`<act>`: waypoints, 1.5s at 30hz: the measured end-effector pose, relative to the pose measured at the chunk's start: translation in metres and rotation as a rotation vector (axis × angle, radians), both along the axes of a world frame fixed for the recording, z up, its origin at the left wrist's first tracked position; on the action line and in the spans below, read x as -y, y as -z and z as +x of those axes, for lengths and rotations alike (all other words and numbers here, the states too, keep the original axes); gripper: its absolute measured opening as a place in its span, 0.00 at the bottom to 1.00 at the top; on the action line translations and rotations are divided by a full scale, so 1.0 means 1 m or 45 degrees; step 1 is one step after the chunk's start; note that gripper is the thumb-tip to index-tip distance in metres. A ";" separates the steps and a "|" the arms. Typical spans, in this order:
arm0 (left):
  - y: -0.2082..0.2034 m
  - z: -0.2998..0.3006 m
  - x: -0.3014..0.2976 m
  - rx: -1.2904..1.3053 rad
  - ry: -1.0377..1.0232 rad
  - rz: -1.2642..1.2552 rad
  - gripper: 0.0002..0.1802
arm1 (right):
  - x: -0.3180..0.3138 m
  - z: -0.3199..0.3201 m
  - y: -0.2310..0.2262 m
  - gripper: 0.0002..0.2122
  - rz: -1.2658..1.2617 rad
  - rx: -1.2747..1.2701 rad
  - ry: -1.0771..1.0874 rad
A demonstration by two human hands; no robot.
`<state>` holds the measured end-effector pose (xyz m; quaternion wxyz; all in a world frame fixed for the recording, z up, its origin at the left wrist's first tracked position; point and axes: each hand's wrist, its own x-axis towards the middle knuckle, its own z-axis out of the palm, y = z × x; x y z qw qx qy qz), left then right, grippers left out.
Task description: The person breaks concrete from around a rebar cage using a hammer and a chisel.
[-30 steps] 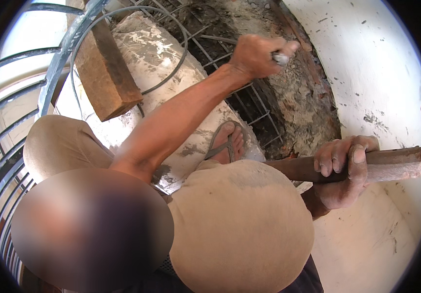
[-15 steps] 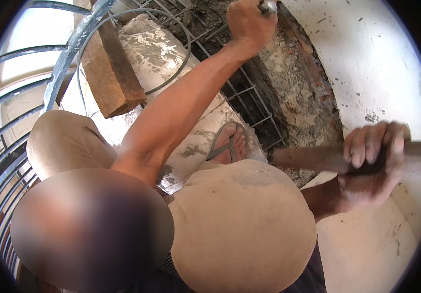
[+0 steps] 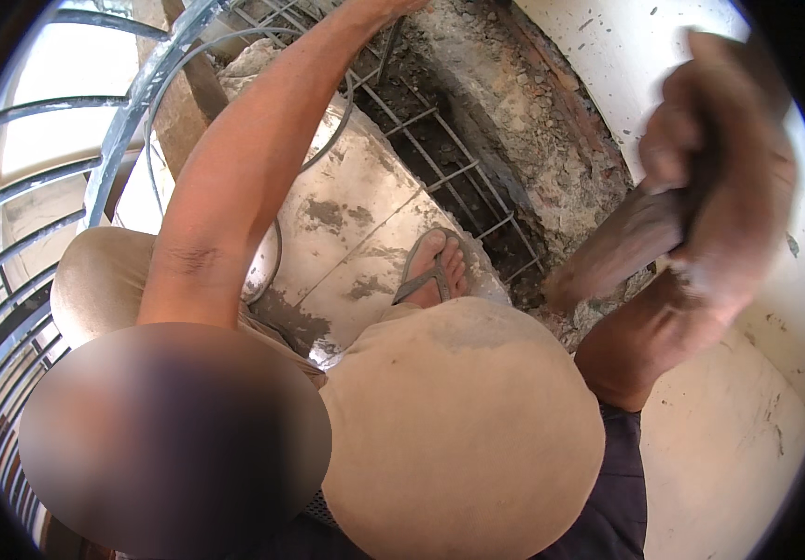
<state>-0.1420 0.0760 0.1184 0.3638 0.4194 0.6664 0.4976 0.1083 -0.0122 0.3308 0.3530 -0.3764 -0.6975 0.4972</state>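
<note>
My right hand [image 3: 734,177] is raised at the right, smeared by motion, and wrapped around a thick brown wooden bar [image 3: 612,247]. The bar's lower end points down toward the broken masonry edge; its upper end is blurred behind my hand. My left arm stretches up to the top edge of the head view. Only the back part of my left hand [image 3: 393,7] shows there, and its fingers are cut off. Below that arm lies a trench holding a steel rebar cage [image 3: 458,173]. Rough broken concrete [image 3: 514,103] lines its far side.
My foot in a flip-flop [image 3: 435,271] rests on a stained pale slab [image 3: 346,224] beside the trench. A metal railing [image 3: 118,140] curves along the left. Near it are a wooden beam [image 3: 183,121] and a grey cable [image 3: 335,149]. A white wall surface [image 3: 598,37] stands at the right.
My right hand has swung upward, tilting the wooden bar from level to slanted. My left hand has moved up and left, nearly out of view; the metal piece it held no longer shows.
</note>
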 end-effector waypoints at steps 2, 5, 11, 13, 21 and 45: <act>-0.005 0.004 0.008 0.084 0.137 0.031 0.20 | -0.008 -0.004 -0.003 0.13 0.105 -0.118 0.085; 0.004 0.001 0.014 0.023 0.247 0.082 0.17 | 0.002 -0.025 0.046 0.12 0.010 0.052 0.251; 0.044 0.037 0.001 0.711 0.634 0.326 0.16 | 0.010 -0.013 0.074 0.11 -0.435 0.500 -0.055; 0.038 0.016 0.007 0.194 0.531 0.134 0.18 | 0.020 -0.010 0.039 0.11 -0.297 0.399 -0.051; -0.013 0.028 0.011 -0.049 0.567 -0.137 0.21 | -0.001 0.022 0.032 0.10 0.838 0.887 0.359; 0.031 0.009 0.032 0.060 0.818 0.057 0.20 | 0.050 -0.002 0.072 0.10 -0.700 0.305 0.032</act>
